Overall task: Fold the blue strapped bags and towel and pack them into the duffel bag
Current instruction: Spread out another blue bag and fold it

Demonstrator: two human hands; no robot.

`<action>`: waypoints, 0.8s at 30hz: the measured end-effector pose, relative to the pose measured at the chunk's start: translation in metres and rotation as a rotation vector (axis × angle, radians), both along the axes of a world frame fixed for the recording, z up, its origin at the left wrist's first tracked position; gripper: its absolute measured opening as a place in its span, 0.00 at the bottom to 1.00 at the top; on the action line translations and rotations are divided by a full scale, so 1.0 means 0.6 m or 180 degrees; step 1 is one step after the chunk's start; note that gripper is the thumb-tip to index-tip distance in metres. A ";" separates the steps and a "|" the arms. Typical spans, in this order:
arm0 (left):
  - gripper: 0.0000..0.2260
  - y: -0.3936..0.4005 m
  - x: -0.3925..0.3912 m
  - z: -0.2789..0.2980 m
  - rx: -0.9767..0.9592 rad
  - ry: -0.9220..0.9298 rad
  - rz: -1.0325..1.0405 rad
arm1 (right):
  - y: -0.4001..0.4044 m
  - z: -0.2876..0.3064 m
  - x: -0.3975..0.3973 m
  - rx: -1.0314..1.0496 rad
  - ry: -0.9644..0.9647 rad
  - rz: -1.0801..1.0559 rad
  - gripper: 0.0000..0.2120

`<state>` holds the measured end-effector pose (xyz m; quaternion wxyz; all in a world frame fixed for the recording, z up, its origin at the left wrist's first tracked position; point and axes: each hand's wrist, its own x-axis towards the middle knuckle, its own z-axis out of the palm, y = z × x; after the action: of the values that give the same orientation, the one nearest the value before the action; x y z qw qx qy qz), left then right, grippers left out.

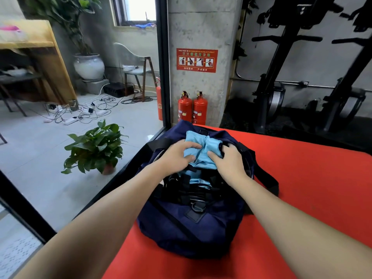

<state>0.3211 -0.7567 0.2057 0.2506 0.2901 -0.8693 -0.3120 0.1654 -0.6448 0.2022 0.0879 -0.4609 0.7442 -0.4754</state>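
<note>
Head view: both hands, left and right, grip the towel, pushing it into the duffel; next, tuck it flat.

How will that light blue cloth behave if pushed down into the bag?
Probably floppy: the light blue cloth bunches and creases under both hands. Likely light and compressible, though it may spring back above the duffel bag opening.

Gym corner with a concrete pillar and a glass partition.

Two red fire extinguishers stand at the pillar's foot under a red instruction sign. Left, a grey tiled floor holds a small potted plant, tangled cables, a chair, a white planter and a wooden shelf; daylight enters a window. Right, dark exercise machines.
</note>
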 end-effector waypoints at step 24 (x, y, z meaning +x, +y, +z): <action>0.20 -0.014 -0.087 0.004 0.0402 0.0651 0.0163 | -0.030 0.032 -0.047 0.0629 0.1283 0.0371 0.46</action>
<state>0.2688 -0.7650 0.2079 0.3271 0.2940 -0.8102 -0.3876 0.1371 -0.6626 0.2214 0.0095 -0.5779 0.7617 -0.2927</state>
